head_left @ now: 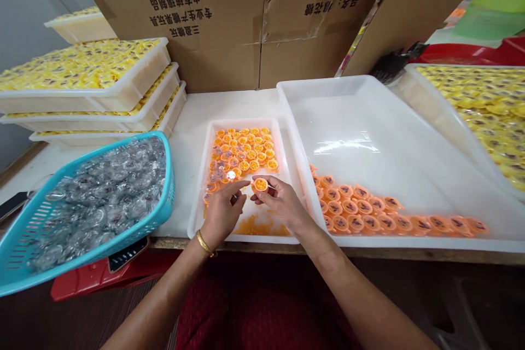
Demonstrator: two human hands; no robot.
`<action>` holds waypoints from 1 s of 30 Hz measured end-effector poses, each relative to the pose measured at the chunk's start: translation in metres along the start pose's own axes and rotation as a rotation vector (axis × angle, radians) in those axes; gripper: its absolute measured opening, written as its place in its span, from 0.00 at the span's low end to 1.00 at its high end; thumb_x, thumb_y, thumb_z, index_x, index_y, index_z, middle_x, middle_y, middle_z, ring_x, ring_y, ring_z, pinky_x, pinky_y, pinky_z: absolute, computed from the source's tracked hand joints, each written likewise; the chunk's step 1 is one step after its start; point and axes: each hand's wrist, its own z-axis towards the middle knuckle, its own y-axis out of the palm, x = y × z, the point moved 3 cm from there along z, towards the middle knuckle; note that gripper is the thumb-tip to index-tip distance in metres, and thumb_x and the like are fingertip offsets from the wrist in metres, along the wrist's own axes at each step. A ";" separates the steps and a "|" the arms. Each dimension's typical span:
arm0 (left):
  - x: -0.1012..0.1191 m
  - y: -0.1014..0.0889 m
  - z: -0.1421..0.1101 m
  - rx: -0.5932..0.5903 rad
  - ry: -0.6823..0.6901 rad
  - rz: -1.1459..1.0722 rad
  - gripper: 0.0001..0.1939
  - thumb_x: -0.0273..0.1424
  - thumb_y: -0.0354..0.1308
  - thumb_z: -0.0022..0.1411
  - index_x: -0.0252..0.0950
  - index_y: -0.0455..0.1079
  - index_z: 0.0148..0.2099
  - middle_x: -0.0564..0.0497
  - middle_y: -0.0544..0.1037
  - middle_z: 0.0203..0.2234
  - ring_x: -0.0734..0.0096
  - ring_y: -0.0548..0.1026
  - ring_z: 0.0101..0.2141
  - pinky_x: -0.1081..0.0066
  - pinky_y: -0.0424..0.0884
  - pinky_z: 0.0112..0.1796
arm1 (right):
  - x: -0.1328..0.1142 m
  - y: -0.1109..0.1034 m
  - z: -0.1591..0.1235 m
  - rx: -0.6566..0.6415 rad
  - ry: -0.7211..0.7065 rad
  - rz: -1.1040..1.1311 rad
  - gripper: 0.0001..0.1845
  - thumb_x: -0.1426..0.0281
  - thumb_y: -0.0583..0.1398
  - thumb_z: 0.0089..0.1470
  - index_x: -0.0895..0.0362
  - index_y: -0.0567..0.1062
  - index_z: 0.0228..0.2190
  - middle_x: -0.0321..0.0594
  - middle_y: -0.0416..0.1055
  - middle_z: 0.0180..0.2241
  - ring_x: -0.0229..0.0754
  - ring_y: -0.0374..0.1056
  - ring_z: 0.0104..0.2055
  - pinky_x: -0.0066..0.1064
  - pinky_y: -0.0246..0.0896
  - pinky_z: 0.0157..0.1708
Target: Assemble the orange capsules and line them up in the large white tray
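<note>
My right hand (283, 199) grips a small orange cup (260, 184) between thumb and fingers; small round yellow-orange pieces show inside it. Close by on the left is my left hand (225, 209), its thumb and index finger apart. That index fingertip reaches to the cup's left edge; whether it touches cannot be made out. Both hands are over a small white tray (196, 197). Rows of similar filled orange cups (244, 147) fill its far part, and loose orange bits (260, 224) lie at its near end. Some cups at the left carry clear, shiny pieces.
A blue basket (167, 175) of clear plastic pieces (110, 191) stands left. Orange cups with dark-printed tops (365, 210) line the large white tray (353, 240) at right. Stacked trays (139, 87) of yellow items, another yellow-filled tray (447, 115) and a cardboard box (229, 60) surround the workspace.
</note>
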 end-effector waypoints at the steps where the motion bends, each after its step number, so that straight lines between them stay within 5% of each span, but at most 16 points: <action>1: 0.000 0.003 0.000 -0.010 -0.022 -0.061 0.17 0.28 0.52 0.58 0.36 0.72 0.49 0.57 0.70 0.21 0.79 0.68 0.19 0.76 0.63 0.24 | 0.001 0.000 0.000 0.001 -0.006 -0.002 0.19 0.66 0.60 0.48 0.57 0.71 0.43 0.39 0.73 0.34 0.38 0.73 0.33 0.34 0.70 0.37; 7: -0.004 0.013 -0.007 -0.105 -0.164 -0.325 0.18 0.31 0.53 0.58 0.33 0.73 0.49 0.55 0.70 0.19 0.78 0.67 0.18 0.77 0.62 0.20 | 0.006 -0.003 0.002 0.062 -0.021 -0.048 0.20 0.66 0.60 0.49 0.56 0.70 0.45 0.36 0.73 0.32 0.39 0.73 0.34 0.37 0.70 0.41; 12: 0.002 0.004 -0.010 0.054 0.088 0.087 0.17 0.26 0.50 0.60 0.37 0.73 0.49 0.52 0.71 0.26 0.76 0.69 0.24 0.74 0.66 0.28 | 0.006 -0.002 0.003 0.063 -0.020 -0.007 0.19 0.64 0.62 0.48 0.56 0.72 0.43 0.37 0.74 0.33 0.39 0.73 0.34 0.38 0.70 0.42; 16: 0.008 0.006 -0.011 0.041 0.259 0.401 0.19 0.25 0.47 0.63 0.37 0.70 0.53 0.49 0.72 0.29 0.71 0.70 0.29 0.72 0.65 0.30 | 0.008 -0.001 0.004 0.050 -0.018 0.003 0.21 0.64 0.63 0.47 0.56 0.72 0.44 0.38 0.74 0.33 0.39 0.73 0.33 0.38 0.71 0.41; 21: 0.012 0.007 -0.015 0.056 0.308 0.376 0.14 0.25 0.47 0.64 0.38 0.74 0.43 0.50 0.72 0.27 0.72 0.71 0.28 0.73 0.64 0.30 | 0.013 -0.005 0.004 0.122 -0.060 -0.102 0.21 0.68 0.61 0.48 0.55 0.72 0.46 0.36 0.73 0.30 0.39 0.73 0.32 0.36 0.70 0.39; 26: 0.005 -0.001 -0.013 0.125 0.200 0.157 0.12 0.23 0.50 0.60 0.36 0.74 0.40 0.51 0.75 0.28 0.73 0.71 0.27 0.72 0.65 0.31 | 0.008 -0.005 0.004 0.126 -0.009 -0.034 0.20 0.69 0.61 0.47 0.55 0.72 0.45 0.36 0.73 0.29 0.40 0.73 0.33 0.36 0.68 0.38; 30: -0.006 0.001 -0.007 0.054 -0.074 -0.198 0.13 0.26 0.50 0.58 0.34 0.71 0.44 0.55 0.71 0.21 0.78 0.68 0.18 0.74 0.64 0.23 | 0.002 -0.002 0.001 0.101 0.024 0.063 0.18 0.69 0.62 0.46 0.55 0.73 0.42 0.39 0.73 0.37 0.41 0.73 0.36 0.38 0.68 0.41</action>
